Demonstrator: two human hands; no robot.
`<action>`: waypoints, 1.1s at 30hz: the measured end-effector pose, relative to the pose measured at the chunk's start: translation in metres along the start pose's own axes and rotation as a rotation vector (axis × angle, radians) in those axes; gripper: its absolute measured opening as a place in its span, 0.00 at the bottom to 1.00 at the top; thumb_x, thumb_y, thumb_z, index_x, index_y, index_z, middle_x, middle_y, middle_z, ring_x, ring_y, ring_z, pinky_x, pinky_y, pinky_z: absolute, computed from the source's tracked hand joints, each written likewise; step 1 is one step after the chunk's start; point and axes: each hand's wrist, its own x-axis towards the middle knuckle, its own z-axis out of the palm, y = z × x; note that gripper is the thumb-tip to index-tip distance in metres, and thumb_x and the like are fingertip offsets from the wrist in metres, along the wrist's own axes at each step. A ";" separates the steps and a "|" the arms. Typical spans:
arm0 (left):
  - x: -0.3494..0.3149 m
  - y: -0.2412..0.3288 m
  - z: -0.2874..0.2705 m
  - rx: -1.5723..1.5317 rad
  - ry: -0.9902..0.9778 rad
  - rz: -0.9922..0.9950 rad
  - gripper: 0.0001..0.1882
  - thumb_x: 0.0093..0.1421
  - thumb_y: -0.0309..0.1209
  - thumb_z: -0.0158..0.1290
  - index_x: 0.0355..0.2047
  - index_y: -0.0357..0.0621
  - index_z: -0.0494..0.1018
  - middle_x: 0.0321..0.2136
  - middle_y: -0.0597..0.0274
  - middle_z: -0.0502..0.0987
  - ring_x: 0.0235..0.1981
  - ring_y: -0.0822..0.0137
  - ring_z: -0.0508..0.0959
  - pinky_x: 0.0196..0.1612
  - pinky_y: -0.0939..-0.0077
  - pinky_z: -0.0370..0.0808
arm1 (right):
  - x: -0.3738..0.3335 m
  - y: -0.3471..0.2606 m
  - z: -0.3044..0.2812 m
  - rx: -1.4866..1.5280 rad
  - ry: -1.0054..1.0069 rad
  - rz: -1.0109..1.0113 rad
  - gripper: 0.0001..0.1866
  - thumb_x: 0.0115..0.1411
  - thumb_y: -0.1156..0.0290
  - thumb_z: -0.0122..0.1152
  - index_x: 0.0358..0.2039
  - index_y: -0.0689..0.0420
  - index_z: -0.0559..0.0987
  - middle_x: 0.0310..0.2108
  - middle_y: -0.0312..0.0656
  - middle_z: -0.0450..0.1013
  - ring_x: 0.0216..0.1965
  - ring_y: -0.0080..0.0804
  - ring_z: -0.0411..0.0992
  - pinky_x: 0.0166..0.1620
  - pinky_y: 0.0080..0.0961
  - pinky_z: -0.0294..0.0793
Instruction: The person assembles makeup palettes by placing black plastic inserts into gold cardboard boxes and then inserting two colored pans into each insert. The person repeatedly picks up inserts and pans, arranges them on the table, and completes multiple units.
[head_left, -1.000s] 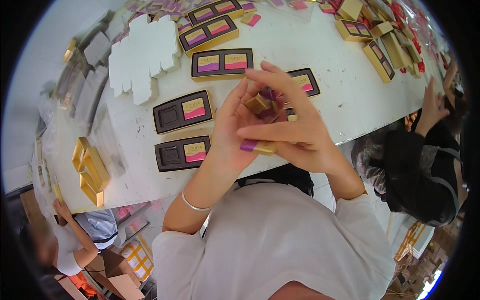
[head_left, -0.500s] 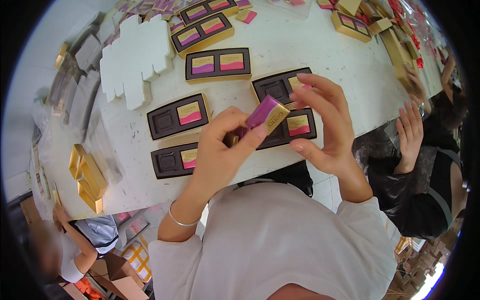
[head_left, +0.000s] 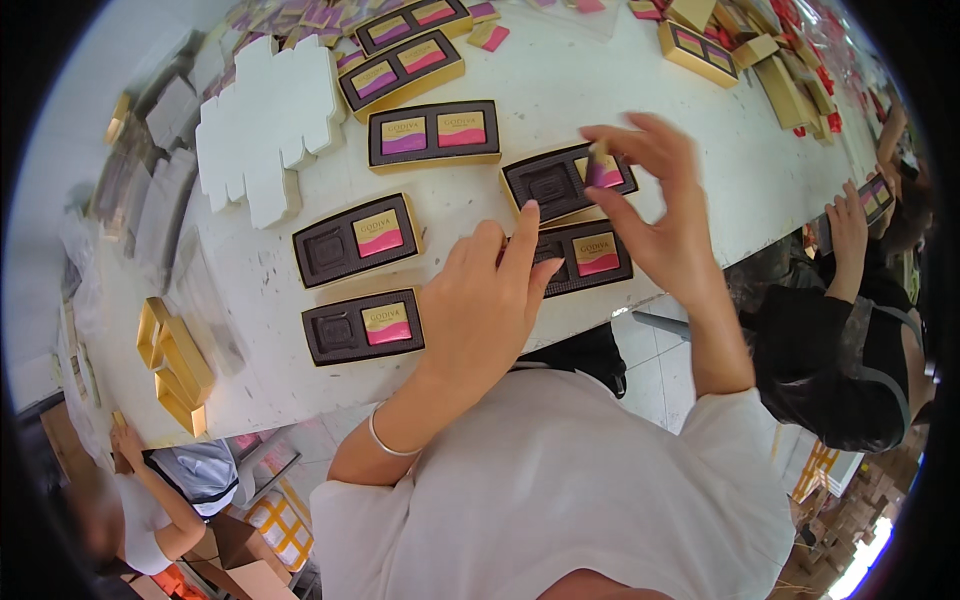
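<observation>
A small purple-and-gold wrapped chocolate (head_left: 597, 167), seen nearly edge-on, is pinched between the thumb and fingers of my right hand (head_left: 655, 200). It hangs over a gold-rimmed box (head_left: 545, 185) whose dark tray has a bare left cavity and a pink-and-gold chocolate on the right. My left hand (head_left: 485, 300) is palm down with index finger and thumb stretched apart; its palm is hidden. It covers the left part of a nearer box (head_left: 585, 285) with a pink-and-gold chocolate (head_left: 597, 252). Two boxes at left, the upper (head_left: 325, 252) and lower (head_left: 335, 335), each hold one pink-and-gold chocolate.
A box with purple and pink chocolates (head_left: 433, 165) stands farther back, with similar boxes (head_left: 405, 75) beyond. White cartons (head_left: 270, 120) lie at left, near gold box sleeves (head_left: 175, 365). Loose chocolates pile at the far edge. Other people work at both sides.
The purple chocolate has passed from my left hand to my right, which has drawn it up and right. My left hand has moved right, its index finger now extended.
</observation>
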 end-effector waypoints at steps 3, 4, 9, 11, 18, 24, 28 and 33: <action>-0.001 0.002 0.006 0.044 -0.128 -0.039 0.22 0.52 0.37 0.58 0.48 0.47 0.73 0.23 0.64 0.64 0.22 0.67 0.70 0.21 0.73 0.67 | 0.013 0.016 0.004 -0.211 -0.396 -0.303 0.19 0.49 0.82 0.60 0.43 0.64 0.71 0.47 0.47 0.71 0.44 0.42 0.70 0.47 0.33 0.69; -0.001 0.002 0.007 0.047 -0.164 -0.051 0.22 0.52 0.37 0.58 0.48 0.48 0.72 0.23 0.63 0.64 0.23 0.67 0.70 0.21 0.72 0.68 | 0.013 0.019 0.006 -0.157 -0.408 -0.278 0.17 0.48 0.82 0.61 0.41 0.63 0.72 0.45 0.46 0.71 0.44 0.42 0.70 0.47 0.33 0.70; 0.000 0.001 0.009 0.074 -0.159 -0.034 0.20 0.53 0.37 0.57 0.46 0.48 0.73 0.24 0.64 0.64 0.24 0.66 0.71 0.22 0.72 0.69 | 0.015 0.037 0.010 -0.084 -0.403 -0.287 0.10 0.46 0.78 0.64 0.32 0.56 0.80 0.34 0.39 0.69 0.38 0.36 0.68 0.42 0.30 0.66; 0.000 0.001 0.009 0.080 -0.163 -0.032 0.20 0.53 0.37 0.57 0.46 0.47 0.73 0.24 0.63 0.64 0.24 0.66 0.71 0.22 0.72 0.69 | 0.015 0.039 0.013 -0.137 -0.385 -0.321 0.08 0.46 0.77 0.64 0.30 0.56 0.79 0.34 0.37 0.68 0.36 0.34 0.67 0.41 0.28 0.63; 0.004 -0.002 0.009 0.031 -0.182 -0.024 0.18 0.54 0.35 0.56 0.46 0.46 0.73 0.25 0.63 0.65 0.23 0.67 0.70 0.21 0.73 0.68 | 0.015 0.032 0.025 -0.234 -0.350 -0.246 0.04 0.48 0.75 0.63 0.24 0.56 0.76 0.32 0.36 0.69 0.36 0.34 0.67 0.44 0.28 0.60; 0.014 -0.021 -0.024 -1.432 -0.256 -0.509 0.21 0.64 0.42 0.45 0.52 0.44 0.66 0.28 0.66 0.66 0.24 0.74 0.66 0.21 0.83 0.64 | 0.001 0.006 0.002 0.184 -0.111 -0.081 0.08 0.51 0.74 0.62 0.33 0.60 0.78 0.36 0.44 0.72 0.37 0.33 0.71 0.40 0.26 0.70; 0.017 -0.015 -0.021 -2.056 -0.149 -0.814 0.21 0.67 0.43 0.37 0.52 0.42 0.64 0.34 0.63 0.70 0.36 0.69 0.71 0.38 0.71 0.71 | -0.027 -0.026 0.010 0.161 -0.057 -0.203 0.18 0.48 0.67 0.67 0.38 0.63 0.77 0.38 0.45 0.71 0.37 0.39 0.70 0.40 0.29 0.69; 0.004 0.000 -0.017 -2.017 -0.163 -0.797 0.19 0.67 0.42 0.38 0.49 0.42 0.66 0.42 0.60 0.71 0.44 0.66 0.71 0.50 0.64 0.69 | -0.038 -0.037 0.029 0.038 0.004 -0.203 0.17 0.48 0.76 0.65 0.41 0.63 0.76 0.38 0.45 0.72 0.38 0.39 0.69 0.41 0.28 0.66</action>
